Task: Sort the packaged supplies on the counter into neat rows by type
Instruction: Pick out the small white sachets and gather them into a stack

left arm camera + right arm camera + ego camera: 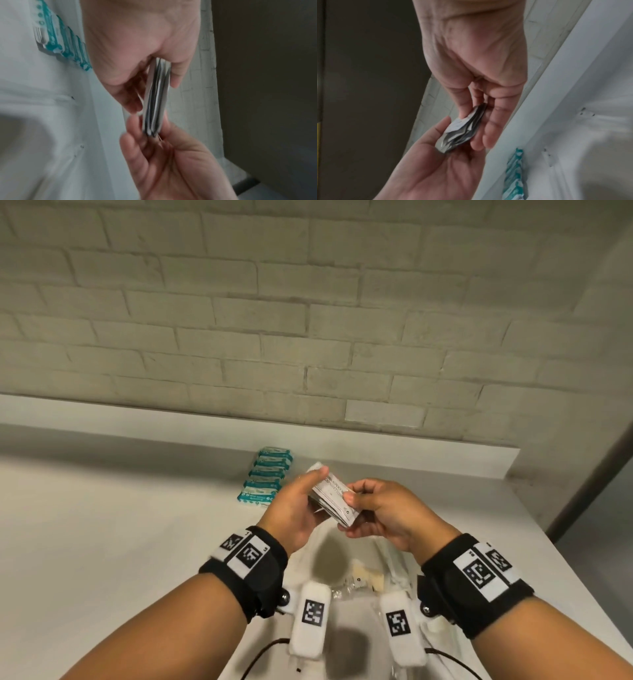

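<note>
A stack of flat white and silver packets [334, 498] is held above the white counter [102, 542] between both hands. My left hand [301, 505] grips its left end, thumb on top. My right hand [373, 508] pinches the right end with thumb and fingers. The left wrist view shows the packet stack [156, 97] edge-on, and the right wrist view shows the same stack [462, 129] fanned slightly. A row of several teal and white packets [267, 479] lies overlapped on the counter behind my left hand, near the back ledge.
A clear plastic bag with a few pale items [368, 575] lies on the counter under my wrists. A raised white ledge [239, 436] and a brick wall [308, 320] close the back. The counter's right edge [548, 529] drops to a dark floor.
</note>
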